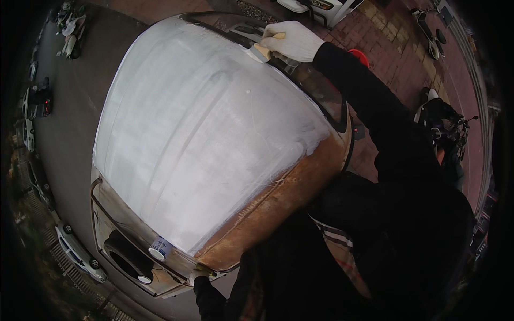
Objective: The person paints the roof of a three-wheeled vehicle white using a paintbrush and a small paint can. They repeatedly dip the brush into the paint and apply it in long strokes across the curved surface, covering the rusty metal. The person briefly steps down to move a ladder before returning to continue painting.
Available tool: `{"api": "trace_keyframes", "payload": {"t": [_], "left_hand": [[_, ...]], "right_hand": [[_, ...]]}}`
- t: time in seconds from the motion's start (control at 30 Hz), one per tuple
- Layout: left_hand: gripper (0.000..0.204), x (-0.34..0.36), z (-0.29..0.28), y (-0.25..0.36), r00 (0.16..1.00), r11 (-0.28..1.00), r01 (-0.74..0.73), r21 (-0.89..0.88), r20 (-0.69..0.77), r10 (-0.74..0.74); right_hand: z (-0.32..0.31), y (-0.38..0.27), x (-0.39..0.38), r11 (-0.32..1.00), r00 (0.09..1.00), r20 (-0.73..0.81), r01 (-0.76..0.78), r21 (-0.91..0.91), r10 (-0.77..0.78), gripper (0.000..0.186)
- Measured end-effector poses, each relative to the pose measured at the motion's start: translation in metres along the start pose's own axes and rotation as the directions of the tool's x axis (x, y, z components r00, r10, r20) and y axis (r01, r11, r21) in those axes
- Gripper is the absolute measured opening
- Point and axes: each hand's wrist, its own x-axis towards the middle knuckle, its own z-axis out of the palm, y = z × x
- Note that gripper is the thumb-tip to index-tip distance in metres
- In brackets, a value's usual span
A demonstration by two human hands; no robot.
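The roof [176, 117] of a small truck cab spreads below me, coated in streaky white. Bare rusty brown metal [267, 214] shows along its near edge. My right hand [294, 41], in a white knit glove, is closed around a flat paintbrush [261, 52] with a yellowish handle. Its bristles are at the roof's far right edge, above the dark windshield [316, 88]. My left hand [198, 274], gloved too, is low at the cab's rear corner by the truck bed; its fingers are mostly hidden. Near it stands a blue and white paint can [159, 249].
The truck bed holds a black tire [127, 255] behind a metal rail [115, 214]. A red bucket [360, 56] is on the brick paving beyond my right arm. Motorcycles [447, 125] stand to the right. Parked cars [80, 254] line the road at left.
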Motion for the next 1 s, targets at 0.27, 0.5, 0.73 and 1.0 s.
{"api": "trace_keyframes", "payload": {"t": [0.27, 0.5, 0.73, 1.0], "left_hand": [[0.053, -0.005, -0.007, 0.004, 1.000, 1.000, 0.012, 0.004, -0.019, -0.012], [0.051, -0.008, -0.011, 0.007, 0.999, 0.999, 0.023, 0.038, -0.029, -0.022], [0.053, -0.001, -0.001, 0.001, 1.000, 1.000, 0.005, 0.022, -0.028, -0.005], [0.058, 0.006, 0.006, -0.001, 0.999, 0.996, 0.033, 0.083, -0.026, -0.031]], "right_hand": [[-0.033, 0.014, -0.121, 0.956, 0.956, 0.199, -0.249, 0.158, 0.216, 0.023], [-0.030, 0.006, -0.067, 0.968, 0.910, 0.353, -0.247, 0.035, 0.219, 0.030], [0.021, -0.041, 0.119, 0.990, 0.992, 0.123, 0.054, -0.133, -0.038, 0.031], [0.035, -0.052, 0.191, 0.970, 0.963, -0.119, 0.237, -0.051, -0.241, 0.031]]}}
